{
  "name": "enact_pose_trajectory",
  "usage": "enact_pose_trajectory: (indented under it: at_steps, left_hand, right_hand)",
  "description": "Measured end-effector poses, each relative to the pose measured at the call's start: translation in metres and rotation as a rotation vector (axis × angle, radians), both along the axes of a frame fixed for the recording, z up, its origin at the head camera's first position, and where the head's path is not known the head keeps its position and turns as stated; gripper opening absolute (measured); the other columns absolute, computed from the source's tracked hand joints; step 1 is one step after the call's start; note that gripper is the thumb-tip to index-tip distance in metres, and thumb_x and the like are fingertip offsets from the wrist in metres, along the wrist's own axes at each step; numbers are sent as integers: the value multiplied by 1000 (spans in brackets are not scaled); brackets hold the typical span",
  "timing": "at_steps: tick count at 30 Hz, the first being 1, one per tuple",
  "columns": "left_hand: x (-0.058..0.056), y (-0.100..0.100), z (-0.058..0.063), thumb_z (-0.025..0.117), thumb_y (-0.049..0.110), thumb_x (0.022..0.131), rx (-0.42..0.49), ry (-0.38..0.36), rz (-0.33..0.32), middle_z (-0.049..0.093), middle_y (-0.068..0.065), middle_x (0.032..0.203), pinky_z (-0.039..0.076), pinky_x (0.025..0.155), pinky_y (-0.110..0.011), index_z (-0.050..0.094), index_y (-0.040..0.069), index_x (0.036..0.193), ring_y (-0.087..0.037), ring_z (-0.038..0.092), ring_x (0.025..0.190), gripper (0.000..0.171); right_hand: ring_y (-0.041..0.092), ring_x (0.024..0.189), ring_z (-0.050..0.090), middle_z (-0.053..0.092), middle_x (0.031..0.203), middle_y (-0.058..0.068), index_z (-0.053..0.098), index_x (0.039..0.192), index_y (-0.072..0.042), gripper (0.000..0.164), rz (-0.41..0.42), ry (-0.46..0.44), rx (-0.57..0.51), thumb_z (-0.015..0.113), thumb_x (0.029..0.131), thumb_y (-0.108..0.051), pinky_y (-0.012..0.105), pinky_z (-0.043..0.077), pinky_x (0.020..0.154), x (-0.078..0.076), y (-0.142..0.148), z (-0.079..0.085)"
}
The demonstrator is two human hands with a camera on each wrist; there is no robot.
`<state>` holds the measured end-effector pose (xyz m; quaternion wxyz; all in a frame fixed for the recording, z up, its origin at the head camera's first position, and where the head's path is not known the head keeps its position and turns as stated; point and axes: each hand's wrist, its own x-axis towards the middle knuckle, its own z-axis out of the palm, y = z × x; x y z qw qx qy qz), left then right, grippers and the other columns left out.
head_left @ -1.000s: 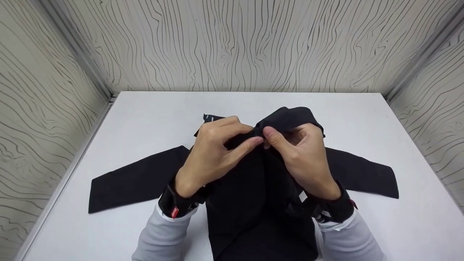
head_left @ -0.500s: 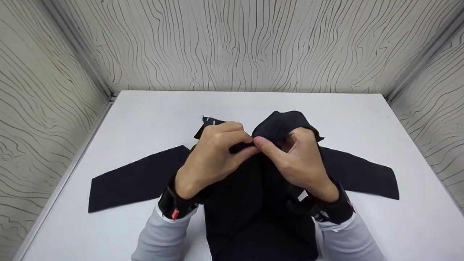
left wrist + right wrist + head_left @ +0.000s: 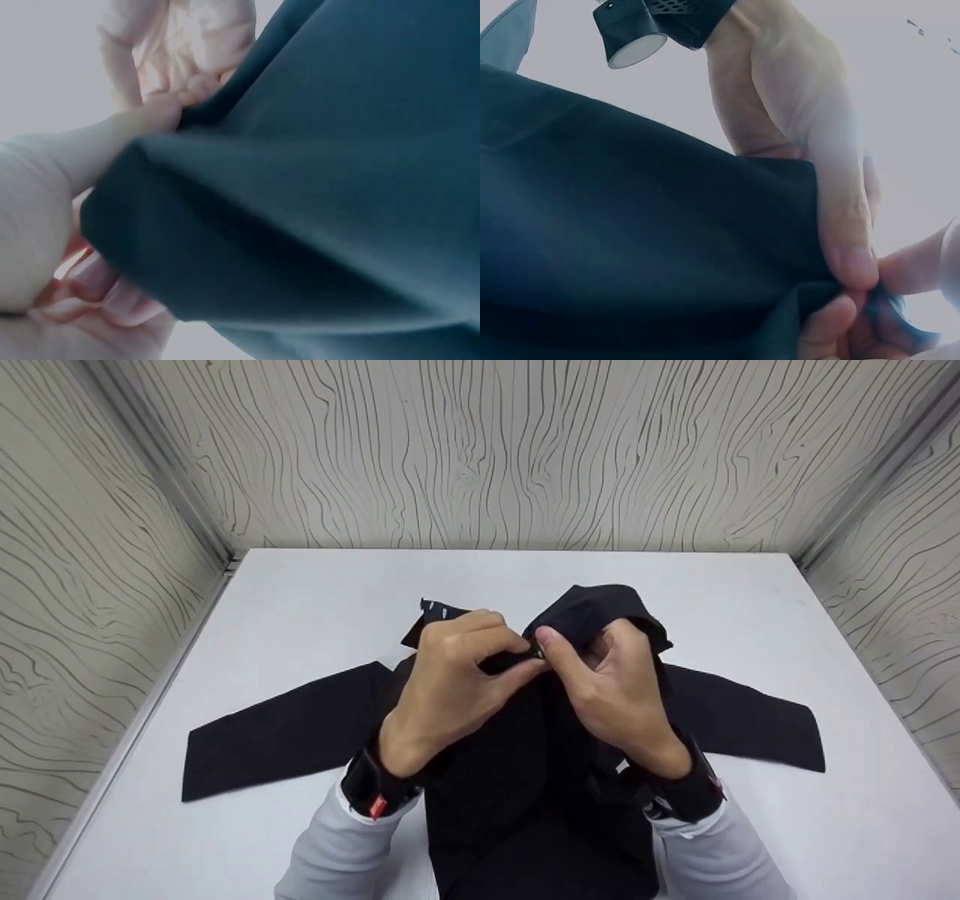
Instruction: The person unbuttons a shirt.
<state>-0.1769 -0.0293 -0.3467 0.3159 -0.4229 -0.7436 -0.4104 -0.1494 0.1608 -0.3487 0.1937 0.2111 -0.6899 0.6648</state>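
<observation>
Two grey sleeves [image 3: 341,844] enter at the near edge, each with a black wristband [image 3: 379,784]. Between them the body of a dark garment [image 3: 540,847] lies on the white table [image 3: 330,592]; the forearms sit close over it, so a wristband could catch a fold and drag the whole piece askew.

Mid-table, cloth is lifted. The left hand [image 3: 454,682] pinches dark fabric between thumb and forefinger; the right hand [image 3: 619,690] pinches just beside it, thumb on top, other fingers partly hidden behind the right collar flap [image 3: 592,615]. A tiny pale glint shows between the fingertips (button, maybe; too small to tell). Main risk, probably: dark on dark hides the edges, so the wrong layer could get pinched. If either thumb eases, thin slack cloth would likely slip out; uneven pull could pucker it.

The left garment arm [image 3: 281,735] and right garment arm [image 3: 750,720] lie spread to either side; a hard tug at the middle might shift both. Farther, the left collar flap [image 3: 442,611], white marks showing, sticks out loose past the left hand and could fold under. Farthest, a line-patterned wall [image 3: 480,457].
</observation>
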Motion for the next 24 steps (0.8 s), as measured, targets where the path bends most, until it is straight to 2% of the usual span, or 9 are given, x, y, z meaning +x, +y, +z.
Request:
enact_pose_trajectory:
  at_steps: [5,15,20,24]
  left_hand:
    - [-1,5,-4,98,7,86,34,31,-5,68,-6,74,57,66,-28,79,4,81,-17,64,67,20]
    - [-6,5,-4,96,1,86,58,41,-135,65,-5,71,53,64,-29,76,5,79,-18,60,66,22]
    - [-5,7,-6,97,4,86,87,29,-97,66,-4,69,54,64,-29,77,5,78,-18,60,65,22]
    - [-5,7,-5,96,10,89,94,-17,-71,72,-5,74,59,69,-28,80,4,82,-17,67,69,19]
  right_hand:
    - [10,79,71,74,88,4,70,96,7,9,-24,-11,-26,70,102,14,22,62,72,0,-2,-1]
    - [11,78,71,74,86,4,69,94,9,8,-70,7,-26,72,102,11,23,62,72,3,-3,-2]
    - [10,77,70,73,85,2,69,93,11,9,-113,14,-60,73,101,11,23,61,71,4,-6,-2]
    - [12,78,69,72,86,3,70,93,12,10,-119,7,-119,72,102,10,25,62,73,4,-8,0]
